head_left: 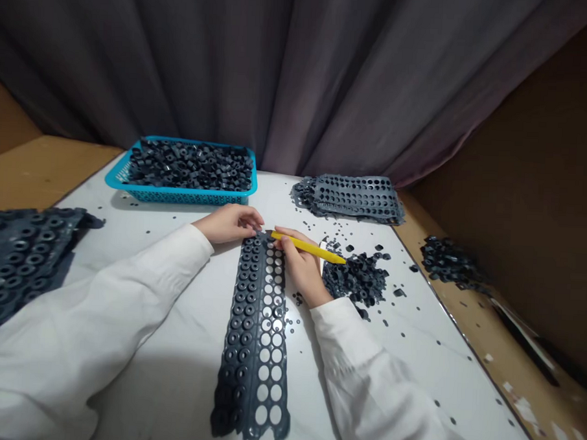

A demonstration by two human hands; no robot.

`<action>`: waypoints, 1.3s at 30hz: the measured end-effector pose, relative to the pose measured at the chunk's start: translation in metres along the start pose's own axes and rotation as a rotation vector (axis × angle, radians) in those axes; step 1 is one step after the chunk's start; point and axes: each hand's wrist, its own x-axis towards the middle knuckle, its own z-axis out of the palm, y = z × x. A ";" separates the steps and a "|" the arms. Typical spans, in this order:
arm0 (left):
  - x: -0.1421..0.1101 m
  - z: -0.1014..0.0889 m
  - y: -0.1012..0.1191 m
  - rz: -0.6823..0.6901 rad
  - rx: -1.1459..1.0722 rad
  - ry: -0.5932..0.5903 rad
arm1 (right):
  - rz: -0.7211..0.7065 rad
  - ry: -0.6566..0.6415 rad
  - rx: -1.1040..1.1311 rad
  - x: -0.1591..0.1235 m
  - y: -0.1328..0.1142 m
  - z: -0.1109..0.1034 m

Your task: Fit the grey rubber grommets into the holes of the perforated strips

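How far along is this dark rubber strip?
Done: the right-hand columns of the dark grey rubber strip show empty round holes, and a pile of loose dark rubber rings lies beside it. In hand: the right hand holds a yellow pencil-shaped tool at the strip's top end. Left: the left columns' rings remain.

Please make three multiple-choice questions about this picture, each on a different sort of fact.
1. Where is the blue plastic basket?
A. Under the left hand
B. At the far side of the table
C. On the floor

2. What colour is the stick in the right hand?
A. Yellow
B. Blue
C. White

3. What state is the dark perforated strip in?
A. One column holds rings, the other is open
B. Fully filled
C. Rolled up

1 B: it sits beyond the strip.
2 A: the stick shows yellow.
3 A: rings fill only the left column.
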 end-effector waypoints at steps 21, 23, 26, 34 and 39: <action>0.002 -0.002 0.019 0.222 0.561 -0.020 | 0.090 -0.022 -0.058 0.003 0.003 0.010; 0.007 -0.003 0.019 0.218 0.566 -0.011 | 0.102 -0.017 -0.087 0.006 0.001 0.011; 0.017 -0.005 0.021 0.197 0.592 -0.089 | 0.145 -0.035 -0.109 0.012 -0.004 0.012; 0.033 -0.004 0.039 0.103 0.826 -0.249 | 0.219 -0.036 -0.062 0.018 -0.014 0.012; 0.030 -0.006 0.037 0.136 0.825 -0.245 | 0.190 -0.002 -0.083 0.016 -0.010 0.014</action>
